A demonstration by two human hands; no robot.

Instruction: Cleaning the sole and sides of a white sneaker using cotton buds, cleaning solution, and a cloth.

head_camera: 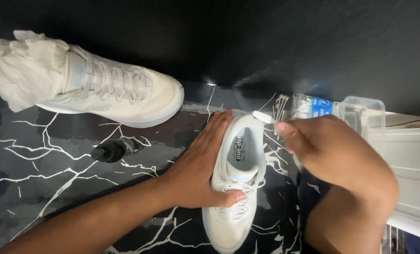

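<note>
Two hands at one white sneaker [236,188]: left hand [200,164] fingers flat along its side, right hand [335,150] fingers pinching a white brush [262,116] at its heel.

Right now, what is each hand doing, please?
Left hand: open, fingers flat against the white sneaker, steadying it.
Right hand: closed on a small white brush at the heel.
</note>
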